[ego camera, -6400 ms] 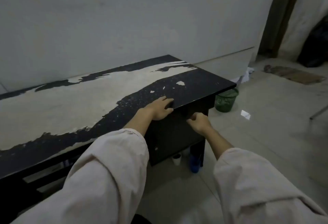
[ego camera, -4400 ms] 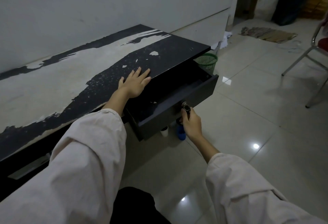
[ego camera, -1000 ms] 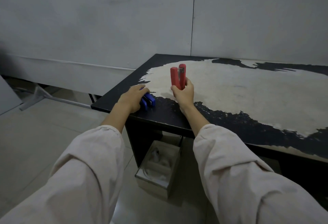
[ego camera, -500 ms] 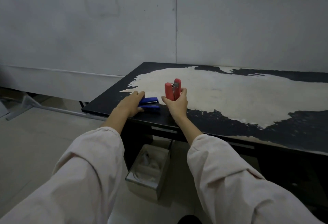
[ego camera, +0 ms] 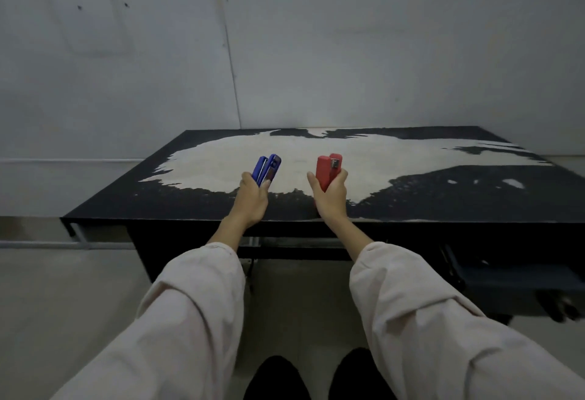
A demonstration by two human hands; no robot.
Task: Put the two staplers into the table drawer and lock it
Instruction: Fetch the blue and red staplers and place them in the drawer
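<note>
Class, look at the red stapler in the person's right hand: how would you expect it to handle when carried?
The red stapler looks rigid, keeping its shape in the right hand. One hand's grip lifts it, so it is probably fairly light. Its two halves stand slightly apart, so it may hinge open.

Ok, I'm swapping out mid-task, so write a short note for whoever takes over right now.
Left hand: grip shut on the blue stapler, held upright above the table.
Right hand: grip shut on the red stapler, also upright.
Drawer: pulled open under the table's right end, low at the frame's right edge.
Done: drawer open, both staplers picked up.
Left: carry both right, place them in the drawer, push it shut, lock it.
</note>
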